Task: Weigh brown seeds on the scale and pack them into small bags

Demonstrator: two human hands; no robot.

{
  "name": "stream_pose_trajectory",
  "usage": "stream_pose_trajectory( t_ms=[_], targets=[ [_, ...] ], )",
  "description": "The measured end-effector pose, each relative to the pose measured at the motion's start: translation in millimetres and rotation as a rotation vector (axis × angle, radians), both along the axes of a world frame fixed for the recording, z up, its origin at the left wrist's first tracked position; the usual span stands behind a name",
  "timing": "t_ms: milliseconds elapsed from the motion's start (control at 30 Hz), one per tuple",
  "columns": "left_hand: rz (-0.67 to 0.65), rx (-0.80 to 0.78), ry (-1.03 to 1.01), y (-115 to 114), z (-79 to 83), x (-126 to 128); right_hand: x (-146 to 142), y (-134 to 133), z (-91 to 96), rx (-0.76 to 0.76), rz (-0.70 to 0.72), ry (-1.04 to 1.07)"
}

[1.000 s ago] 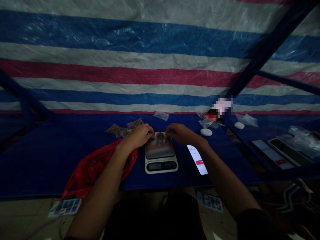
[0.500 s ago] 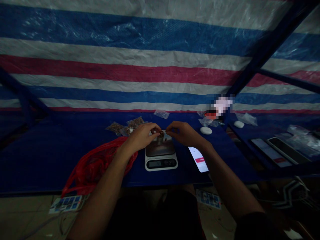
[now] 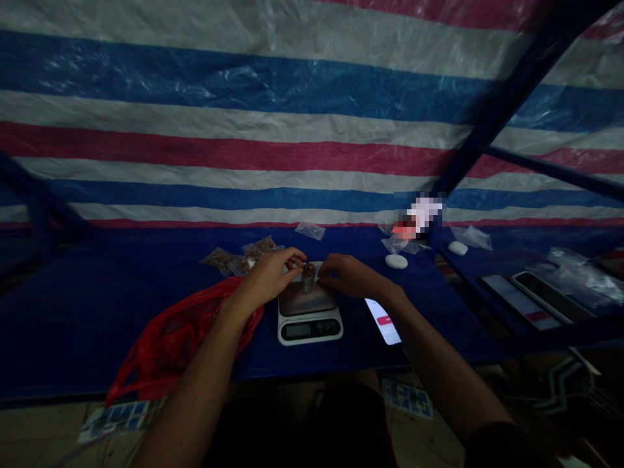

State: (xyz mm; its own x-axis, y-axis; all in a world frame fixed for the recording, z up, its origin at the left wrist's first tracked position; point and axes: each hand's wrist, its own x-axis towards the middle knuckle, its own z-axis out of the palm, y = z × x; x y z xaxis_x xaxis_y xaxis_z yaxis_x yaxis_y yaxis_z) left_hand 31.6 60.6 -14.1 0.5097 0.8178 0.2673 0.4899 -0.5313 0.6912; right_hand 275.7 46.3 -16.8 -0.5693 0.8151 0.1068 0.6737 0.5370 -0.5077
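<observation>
A white kitchen scale (image 3: 312, 330) with a metal plate and a dark display stands in front of me. On its plate is a small, clear-looking container (image 3: 308, 283) with brown bits (image 3: 309, 268) at its top; its exact kind is too dim to make out. My left hand (image 3: 279, 268) is just left of it, thumb and forefinger apart, close to the rim. To the right, my right hand (image 3: 344, 272) hovers over the plate's edge with bent fingers, a small gap away from the container. Neither hand visibly holds anything.
Several clear bags of brown bits (image 3: 221, 260) lie behind my left hand. A red plastic bag (image 3: 180, 331) spreads out at left. At right are a lit phone (image 3: 385, 322), a white oval case (image 3: 396, 261), more phones (image 3: 519, 300) and clear bags (image 3: 470, 237). A striped tarp (image 3: 244, 153) hangs behind.
My hands have drawn apart from the container's top, the right one moving down and outward. More of the brown bits now shows. The whole view has shifted slightly.
</observation>
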Motion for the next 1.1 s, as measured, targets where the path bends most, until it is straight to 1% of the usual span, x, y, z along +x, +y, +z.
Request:
stream_pose_trajectory(
  t_ms=[200, 300, 400, 467, 567, 667, 767, 867, 1000, 1100],
  targets=[
    [0.020, -0.005, 0.009, -4, 4.7, 1, 3, 0, -0.3, 0.000, 0.007, 0.010],
    [0.009, -0.006, -0.009, -6, 4.8, 0, 6, -3, 7.5, 0.018, -0.039, 0.102],
    [-0.006, -0.018, -0.024, -8, 4.9, -2, 3, -4, 17.3, 0.052, -0.082, 0.216],
    [-0.005, -0.025, -0.026, -9, 5.9, -4, -2, -3, 21.6, 0.078, -0.072, 0.244],
    [0.019, -0.008, -0.013, -10, 7.4, -8, -11, -1, 22.9, 0.099, -0.025, 0.241],
    [0.055, 0.026, 0.014, -11, 6.6, -14, -17, 2, 19.8, 0.094, 0.007, 0.225],
    [0.099, 0.054, 0.047, -11, 5.9, -22, -18, 2, 17.2, 0.095, 0.006, 0.201],
    [0.164, 0.077, 0.073, -12, 8.5, -33, -18, -1, 19.6, 0.089, 0.005, 0.213],
    [0.285, 0.126, 0.153, -11, 13.4, -53, -10, -4, 26.5, 0.096, -0.058, 0.254],
    [0.357, 0.156, 0.305, -12, 12.3, -65, 1, -5, 26.1, 0.081, -0.103, 0.264]
  ],
)
